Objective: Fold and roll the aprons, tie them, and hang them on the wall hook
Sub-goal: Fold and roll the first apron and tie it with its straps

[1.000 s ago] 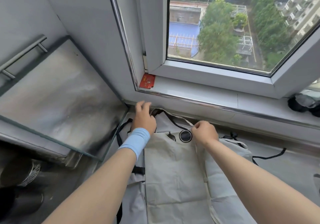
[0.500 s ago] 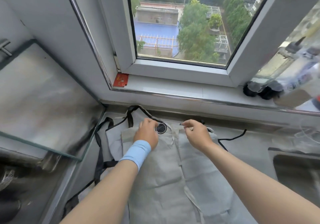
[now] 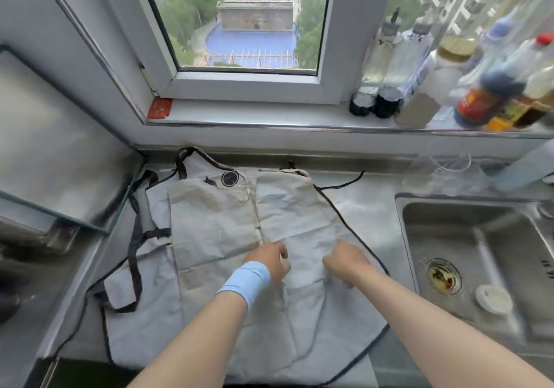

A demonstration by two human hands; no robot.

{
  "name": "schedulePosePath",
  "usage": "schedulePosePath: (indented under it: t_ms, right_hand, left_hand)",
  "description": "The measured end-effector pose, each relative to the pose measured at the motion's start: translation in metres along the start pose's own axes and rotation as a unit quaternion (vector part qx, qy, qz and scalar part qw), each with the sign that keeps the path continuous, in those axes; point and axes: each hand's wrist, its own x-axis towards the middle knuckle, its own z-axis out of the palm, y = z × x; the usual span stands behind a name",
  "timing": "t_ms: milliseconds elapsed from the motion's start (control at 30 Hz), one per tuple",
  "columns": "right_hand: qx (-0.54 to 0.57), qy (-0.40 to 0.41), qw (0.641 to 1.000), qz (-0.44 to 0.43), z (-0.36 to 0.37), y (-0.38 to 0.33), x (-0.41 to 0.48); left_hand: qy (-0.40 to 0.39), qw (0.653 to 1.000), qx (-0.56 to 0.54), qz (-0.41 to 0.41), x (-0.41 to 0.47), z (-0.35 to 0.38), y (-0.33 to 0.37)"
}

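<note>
Two aprons lie flat on the counter point(image 3: 370, 207), between the glass lid point(image 3: 60, 162) at left and the sink point(image 3: 479, 237) at right, bibs toward the far sill. The beige apron point(image 3: 215, 228) sits on the grey apron point(image 3: 144, 321). Its side panels appear turned in to meet along a centre line, probably to make a narrow strip that will roll evenly. The left hand point(image 3: 269, 263) and right hand point(image 3: 344, 263) rest mid-length, one on each side of that line, fingers curled down onto the cloth. I cannot tell whether they pinch it or only press. The position suits smoothing the fold flat or holding both flaps shut. The black straps point(image 3: 135, 237) trail loose at left, handy for the tying. Stage judged: folding, with rolling not begun. No hook in view.
</note>
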Motion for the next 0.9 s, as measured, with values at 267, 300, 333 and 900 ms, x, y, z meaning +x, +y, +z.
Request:
schedulePosePath:
  t_ms: [267,300,333,900]
  right_hand:
    - [0.340,0.011,0.939,0.056,0.032,-0.002,-0.013]
    - [0.378,0.010,0.924,0.057,0.031,-0.005,-0.015]
    - [0.418,0.009,0.906,0.064,0.029,-0.007,-0.016]
    - [0.330,-0.193,0.913,-0.144,0.018,-0.081,-0.058]
  left_hand:
    - [0.085,0.993,-0.076,-0.020,-0.031,0.041,0.011]
    - [0.100,0.989,-0.108,-0.015,-0.033,0.038,0.012]
    - [0.109,0.983,-0.145,-0.012,-0.035,0.034,0.014]
    - [0.071,0.823,-0.560,-0.067,-0.084,-0.031,-0.034]
